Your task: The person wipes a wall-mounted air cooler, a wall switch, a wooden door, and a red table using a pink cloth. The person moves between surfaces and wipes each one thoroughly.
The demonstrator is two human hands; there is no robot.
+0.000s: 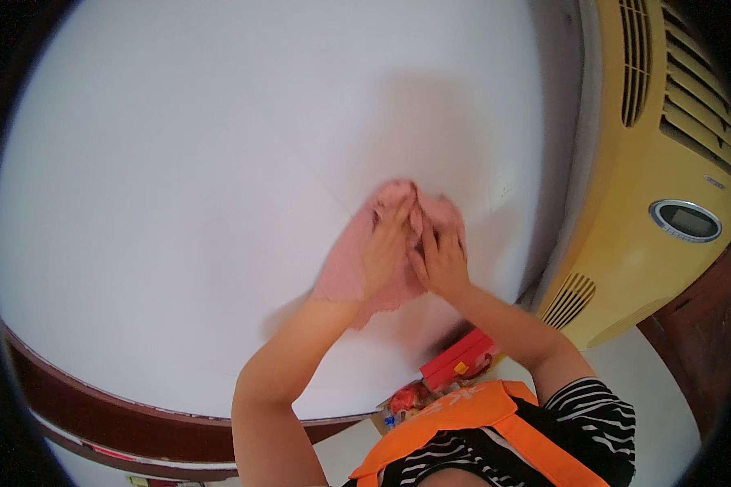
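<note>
A pink cloth (341, 268) lies spread and partly bunched against a large white wall (158, 182). My left hand (390, 243) is pressed on the middle of the cloth, fingers extended and pointing up the picture. Just to its right, my right hand (444, 259) rests on the cloth's right part with its fingers somewhat spread. A dark fold shows between the two hands. Both hands hold the cloth to the surface, and their shadows fall on the wall around it.
At the right stands a yellow floor-standing air conditioner (633, 201). A wall socket (505, 189) is right of the cloth. Below are a red box (457, 359) and red packages (409, 397). Dark red-brown skirting (122, 426) borders the wall's lower edge.
</note>
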